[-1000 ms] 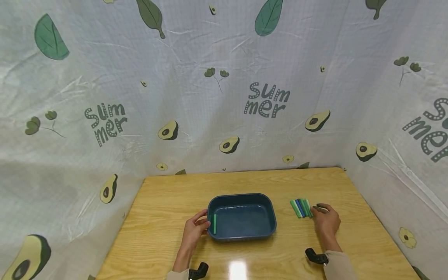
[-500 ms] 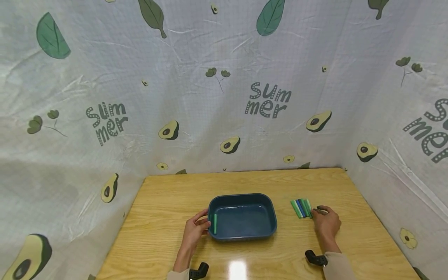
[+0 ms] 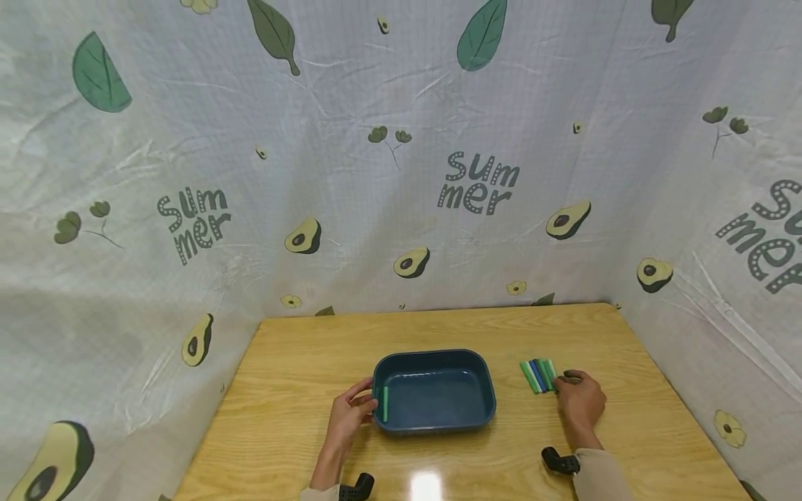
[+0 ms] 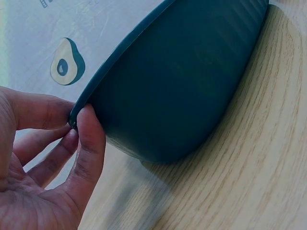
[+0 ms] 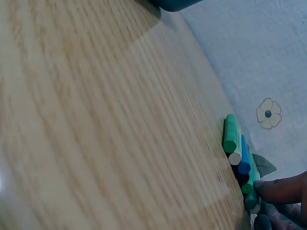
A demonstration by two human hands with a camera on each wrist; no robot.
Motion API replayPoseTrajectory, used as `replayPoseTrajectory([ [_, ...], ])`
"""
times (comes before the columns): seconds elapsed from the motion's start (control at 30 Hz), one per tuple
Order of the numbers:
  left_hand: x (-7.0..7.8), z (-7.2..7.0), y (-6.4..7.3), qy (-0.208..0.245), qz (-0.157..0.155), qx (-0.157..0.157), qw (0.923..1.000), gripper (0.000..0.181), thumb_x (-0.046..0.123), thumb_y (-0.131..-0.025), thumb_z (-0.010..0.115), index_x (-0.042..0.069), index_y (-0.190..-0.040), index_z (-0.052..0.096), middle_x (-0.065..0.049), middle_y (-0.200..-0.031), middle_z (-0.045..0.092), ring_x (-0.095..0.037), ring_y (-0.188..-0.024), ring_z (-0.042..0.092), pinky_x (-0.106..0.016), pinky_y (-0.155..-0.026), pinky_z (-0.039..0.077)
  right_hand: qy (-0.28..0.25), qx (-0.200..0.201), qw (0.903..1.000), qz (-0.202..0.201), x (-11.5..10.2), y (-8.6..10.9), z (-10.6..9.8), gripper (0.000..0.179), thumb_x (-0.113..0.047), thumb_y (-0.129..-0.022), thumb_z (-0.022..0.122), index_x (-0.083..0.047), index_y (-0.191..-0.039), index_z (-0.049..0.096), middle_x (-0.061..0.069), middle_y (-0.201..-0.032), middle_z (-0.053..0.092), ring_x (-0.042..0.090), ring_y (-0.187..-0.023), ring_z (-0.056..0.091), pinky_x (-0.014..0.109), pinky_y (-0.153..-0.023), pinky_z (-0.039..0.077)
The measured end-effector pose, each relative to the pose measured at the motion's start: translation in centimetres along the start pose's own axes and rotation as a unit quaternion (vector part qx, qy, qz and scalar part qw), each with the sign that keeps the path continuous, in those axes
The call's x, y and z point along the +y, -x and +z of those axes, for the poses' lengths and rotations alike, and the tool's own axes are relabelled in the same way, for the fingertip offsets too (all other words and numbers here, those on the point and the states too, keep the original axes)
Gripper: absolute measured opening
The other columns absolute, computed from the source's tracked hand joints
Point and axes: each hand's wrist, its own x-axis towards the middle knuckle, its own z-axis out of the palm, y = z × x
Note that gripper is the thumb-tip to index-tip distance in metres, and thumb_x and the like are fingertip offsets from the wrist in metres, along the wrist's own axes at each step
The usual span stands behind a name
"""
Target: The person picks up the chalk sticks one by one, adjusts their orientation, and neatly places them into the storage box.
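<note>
And here's the row of coloured sticks [image 3: 537, 376], just left of the right hand [image 3: 581, 401], which touches it; gripping or not, I can't tell. Light contact should keep everything tidy while the left hand [image 3: 347, 417] pinches the tray rim [image 3: 432, 429].

Sticks [image 3: 536, 376] on table [image 3: 313, 348], right of tray [image 3: 438, 400].

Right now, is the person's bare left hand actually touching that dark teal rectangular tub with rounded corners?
Touching. The left wrist view shows it plainly: the left hand grips the tub at its rim, fingers pressed against the edge.
</note>
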Motion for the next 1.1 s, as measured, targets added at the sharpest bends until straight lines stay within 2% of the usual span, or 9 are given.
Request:
replayPoseTrajectory([
  [0.3,-0.2,-0.1,0.0,-0.006,0.003,-0.001,1.0,0.049,-0.004,-0.089,0.061,-0.001,-0.137,0.055,-0.024,-0.13,0.056,-0.009,-0.082,0.06,-0.028,-0.061,0.053,0.026,-0.01,0.9995,0.015,-0.1,0.1,0.0,0.036,-0.02,-0.086,0.07,-0.002,-0.117,0.065,0.023,-0.109,0.071,0.049,-0.102,0.059,0.057,-0.081,0.043],
  [0.6,-0.3,-0.1,0.2,-0.004,0.011,-0.004,0.9999,0.049,-0.004,-0.089,0.061,-0.002,-0.137,0.054,-0.027,-0.131,0.054,-0.008,-0.08,0.06,-0.03,-0.061,0.054,0.029,-0.037,0.9989,-0.01,-0.3,0.1,-0.3,0.037,-0.016,-0.087,0.067,-0.001,-0.12,0.063,0.024,-0.11,0.071,0.048,-0.102,0.061,0.055,-0.077,0.046],
  [0.9,-0.5,-0.2,0.1,-0.006,0.015,-0.007,0.9998,0.048,-0.003,-0.088,0.063,-0.002,-0.136,0.055,-0.027,-0.129,0.055,-0.008,-0.081,0.061,-0.028,-0.061,0.054,0.031,-0.051,0.9981,-0.012,-0.5,-0.2,-0.6,0.039,-0.015,-0.086,0.063,-0.001,-0.122,0.062,0.025,-0.11,0.07,0.049,-0.099,0.062,0.051,-0.07,0.046],
  [1.1,-0.6,-0.3,0.0,-0.002,0.011,-0.006,0.9999,0.049,-0.003,-0.088,0.063,-0.001,-0.136,0.056,-0.026,-0.13,0.056,-0.008,-0.081,0.062,-0.028,-0.062,0.054,0.005,-0.056,0.9983,-0.015,-0.6,-0.1,-1.0,0.042,-0.015,-0.087,0.061,0.0,-0.126,0.06,0.027,-0.111,0.069,0.049,-0.1,0.061,0.055,-0.077,0.047],
])
